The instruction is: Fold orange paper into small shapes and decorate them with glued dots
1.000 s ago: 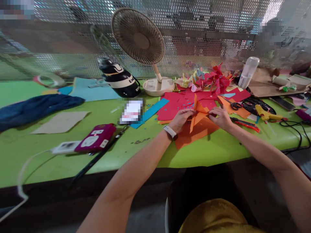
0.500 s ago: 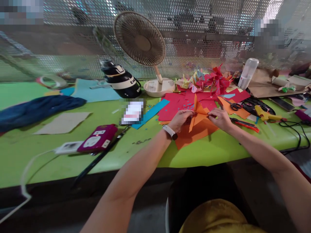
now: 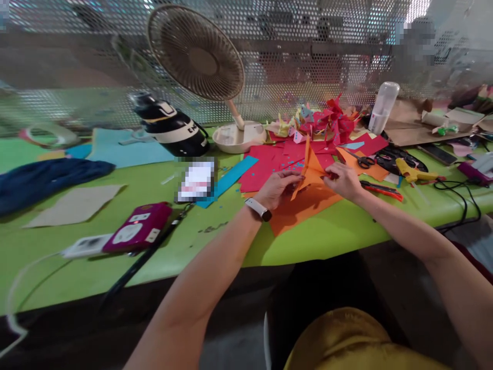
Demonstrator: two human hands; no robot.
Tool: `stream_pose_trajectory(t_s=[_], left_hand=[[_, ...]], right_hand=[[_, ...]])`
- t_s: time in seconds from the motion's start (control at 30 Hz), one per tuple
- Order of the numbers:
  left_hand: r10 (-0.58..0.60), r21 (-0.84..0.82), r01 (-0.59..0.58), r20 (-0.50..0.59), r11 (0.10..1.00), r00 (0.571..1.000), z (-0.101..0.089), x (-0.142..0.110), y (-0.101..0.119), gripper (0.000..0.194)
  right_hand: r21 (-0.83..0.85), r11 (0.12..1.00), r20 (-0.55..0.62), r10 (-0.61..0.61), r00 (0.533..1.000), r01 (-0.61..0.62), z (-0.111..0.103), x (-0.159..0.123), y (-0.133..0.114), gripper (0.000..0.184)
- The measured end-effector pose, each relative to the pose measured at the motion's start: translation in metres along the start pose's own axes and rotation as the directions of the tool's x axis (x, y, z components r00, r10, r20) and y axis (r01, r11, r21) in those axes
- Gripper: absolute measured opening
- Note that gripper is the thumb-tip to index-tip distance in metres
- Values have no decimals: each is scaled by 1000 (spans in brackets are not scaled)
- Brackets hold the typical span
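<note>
A folded orange paper (image 3: 313,168) with pointed ends is held up between both hands, just above the table. My left hand (image 3: 276,189), with a pale-banded watch on the wrist, pinches its left side between thumb and fingers. On the other side, my right hand (image 3: 342,181) is closed on the right part of the paper; its fingertips partly hide that edge. Beneath lies a flat orange sheet (image 3: 295,215), and behind it several red sheets (image 3: 260,162) are strewn with small blue scraps.
Folded paper pieces (image 3: 327,122) are heaped at the back. Scissors (image 3: 365,161), a red-and-black cutter (image 3: 382,190) and a yellow glue gun (image 3: 416,172) lie to the right. Leftward are a phone (image 3: 197,179), a purple power strip (image 3: 138,228), a black bottle (image 3: 173,126) and a fan (image 3: 196,59).
The view has shifted slightly, so the table things sit further left. Both hands still grip the orange paper, whose upright point looks slightly turned.
</note>
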State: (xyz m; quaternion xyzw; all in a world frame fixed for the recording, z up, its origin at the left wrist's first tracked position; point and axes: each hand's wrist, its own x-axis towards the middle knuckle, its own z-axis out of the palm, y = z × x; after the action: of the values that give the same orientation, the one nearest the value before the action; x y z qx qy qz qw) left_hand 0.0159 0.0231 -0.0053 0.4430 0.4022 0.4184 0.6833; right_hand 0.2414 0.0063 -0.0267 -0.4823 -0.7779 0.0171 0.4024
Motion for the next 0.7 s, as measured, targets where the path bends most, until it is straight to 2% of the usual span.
stream_pose_trajectory(t_s=[0.1, 0.17, 0.23, 0.3, 0.37, 0.43, 0.5, 0.57, 0.7], left_hand=[[19, 13, -19, -22, 1000, 1000, 2, -2, 1, 12], [8, 14, -8, -12, 1000, 1000, 2, -4, 2, 12], [-26, 38, 26, 8, 999, 1000, 3, -5, 4, 12], [-66, 68, 64, 25, 996, 998, 2, -6, 5, 11], [-77, 89, 75, 20, 993, 997, 1, -7, 8, 14], [-47, 104, 49, -17, 993, 999, -1, -6, 10, 17], [-5, 113, 12, -60, 994, 998, -3, -5, 11, 20], [29, 80, -21, -93, 997, 995, -4, -3, 12, 24], [54, -20, -56, -92, 998, 994, 0, -4, 7, 41]], right_hand=[[89, 996, 63, -20, 998, 14, -8, 1, -5, 27], [164, 986, 59, -5, 998, -5, -12, 3, -9, 30], [241, 969, 56, 36, 998, -49, -13, 5, -11, 34], [334, 934, 84, 108, 991, -130, -11, 7, -13, 45], [436, 862, 154, 211, 965, -258, -8, 9, -14, 54], [532, 756, 227, 307, 924, -382, -4, 9, -14, 54], [595, 667, 249, 378, 892, -449, 0, 10, -12, 51], [623, 638, 204, 426, 882, -452, 2, 10, -9, 49], [607, 685, 53, 471, 880, -403, 6, 12, 0, 46]])
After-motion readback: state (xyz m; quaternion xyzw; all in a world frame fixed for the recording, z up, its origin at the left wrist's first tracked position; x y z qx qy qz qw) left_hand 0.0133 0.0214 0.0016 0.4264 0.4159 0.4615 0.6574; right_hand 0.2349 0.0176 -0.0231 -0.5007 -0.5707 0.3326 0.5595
